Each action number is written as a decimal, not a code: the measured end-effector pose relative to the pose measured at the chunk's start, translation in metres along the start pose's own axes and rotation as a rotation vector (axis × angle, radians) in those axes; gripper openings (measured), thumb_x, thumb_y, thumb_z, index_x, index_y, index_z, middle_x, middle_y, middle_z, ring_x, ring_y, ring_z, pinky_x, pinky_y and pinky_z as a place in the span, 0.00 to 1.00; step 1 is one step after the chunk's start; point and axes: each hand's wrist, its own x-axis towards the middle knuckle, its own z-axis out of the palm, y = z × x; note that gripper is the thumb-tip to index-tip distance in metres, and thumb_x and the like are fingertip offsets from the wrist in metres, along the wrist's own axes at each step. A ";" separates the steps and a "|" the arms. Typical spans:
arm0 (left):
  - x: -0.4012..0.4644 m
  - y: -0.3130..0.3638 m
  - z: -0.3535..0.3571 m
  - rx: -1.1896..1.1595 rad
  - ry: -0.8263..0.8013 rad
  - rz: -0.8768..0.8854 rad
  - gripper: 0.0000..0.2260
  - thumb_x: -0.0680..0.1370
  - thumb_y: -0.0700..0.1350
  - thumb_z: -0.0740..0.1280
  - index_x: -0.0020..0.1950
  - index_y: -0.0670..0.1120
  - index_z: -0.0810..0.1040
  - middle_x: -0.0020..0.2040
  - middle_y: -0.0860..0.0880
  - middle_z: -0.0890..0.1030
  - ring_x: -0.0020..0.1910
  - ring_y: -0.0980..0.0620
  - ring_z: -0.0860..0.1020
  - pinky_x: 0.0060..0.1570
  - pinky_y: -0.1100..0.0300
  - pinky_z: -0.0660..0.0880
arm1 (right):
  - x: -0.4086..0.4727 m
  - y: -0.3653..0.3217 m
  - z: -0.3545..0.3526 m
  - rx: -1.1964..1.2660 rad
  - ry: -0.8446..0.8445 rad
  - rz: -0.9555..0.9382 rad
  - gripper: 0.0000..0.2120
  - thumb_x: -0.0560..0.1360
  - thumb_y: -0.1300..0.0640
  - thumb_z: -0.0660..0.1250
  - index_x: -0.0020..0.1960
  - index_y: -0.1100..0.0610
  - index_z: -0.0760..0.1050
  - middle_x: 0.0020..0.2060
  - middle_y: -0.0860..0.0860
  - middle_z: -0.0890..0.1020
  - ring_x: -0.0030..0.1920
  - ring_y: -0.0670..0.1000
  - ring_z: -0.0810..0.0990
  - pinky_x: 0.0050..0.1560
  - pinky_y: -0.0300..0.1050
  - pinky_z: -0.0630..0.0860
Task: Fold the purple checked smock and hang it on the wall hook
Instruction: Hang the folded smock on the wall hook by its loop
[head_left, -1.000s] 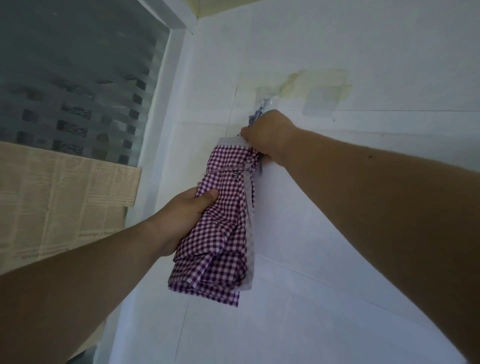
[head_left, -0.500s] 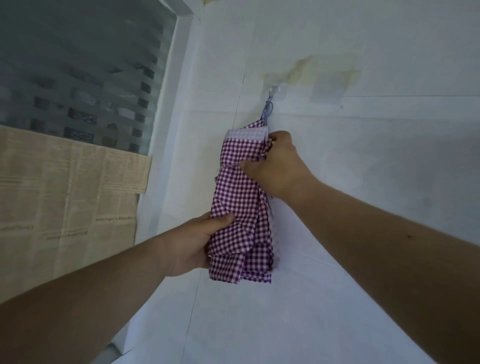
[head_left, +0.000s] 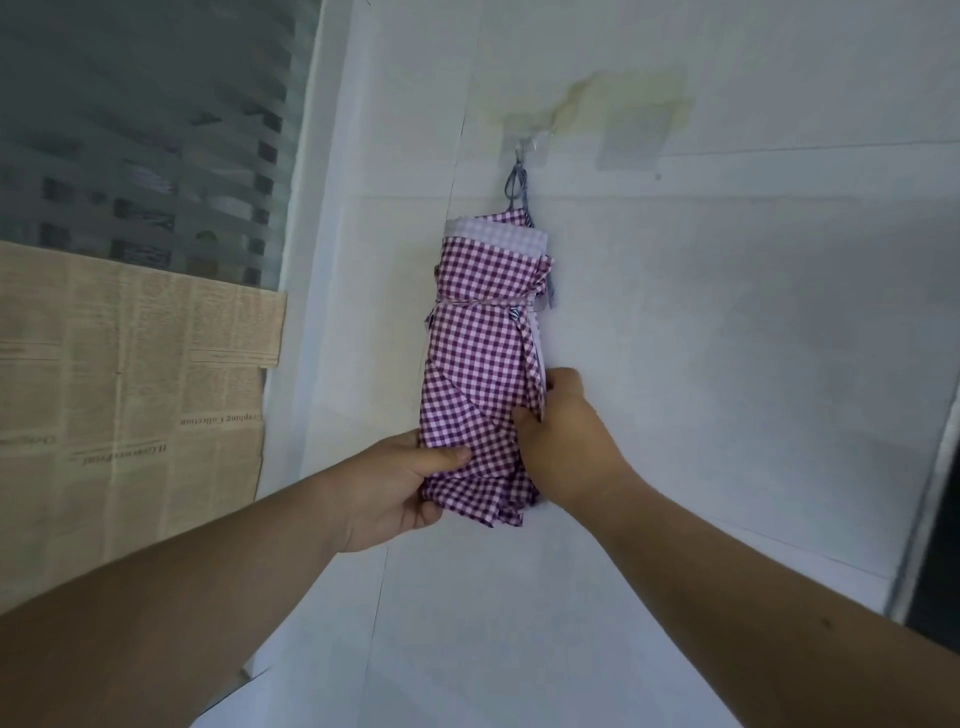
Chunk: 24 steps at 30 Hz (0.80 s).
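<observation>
Both hands are now gripping the bottom of the purple checked smock (head_left: 480, 374), right hand (head_left: 566, 447) having slid down from the wall hook (head_left: 522, 148) to join the left hand (head_left: 400, 488), so it's hanging and basically done.

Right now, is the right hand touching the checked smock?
Touching. The head view shows the right hand pinching the lower right edge of the smock, fingers wrapped round the cloth.
</observation>
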 end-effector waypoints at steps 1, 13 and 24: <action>0.001 0.000 0.000 -0.036 0.016 0.003 0.18 0.79 0.42 0.75 0.68 0.42 0.82 0.58 0.43 0.87 0.52 0.48 0.80 0.45 0.58 0.73 | -0.004 0.002 0.000 0.029 0.033 -0.013 0.10 0.83 0.57 0.59 0.62 0.50 0.61 0.46 0.45 0.77 0.43 0.45 0.79 0.39 0.43 0.79; -0.005 0.008 -0.012 0.114 0.118 -0.047 0.07 0.80 0.37 0.73 0.57 0.41 0.83 0.43 0.46 0.85 0.30 0.56 0.76 0.24 0.64 0.69 | 0.002 0.001 0.002 -0.294 -0.205 0.039 0.11 0.79 0.62 0.62 0.40 0.52 0.67 0.38 0.50 0.76 0.37 0.49 0.75 0.36 0.41 0.74; -0.002 0.051 -0.019 0.390 0.099 0.000 0.38 0.68 0.75 0.73 0.73 0.58 0.75 0.67 0.53 0.83 0.67 0.48 0.79 0.67 0.42 0.76 | 0.061 -0.080 -0.059 -0.518 0.166 -0.248 0.10 0.80 0.49 0.62 0.50 0.55 0.75 0.41 0.50 0.80 0.41 0.52 0.78 0.38 0.45 0.71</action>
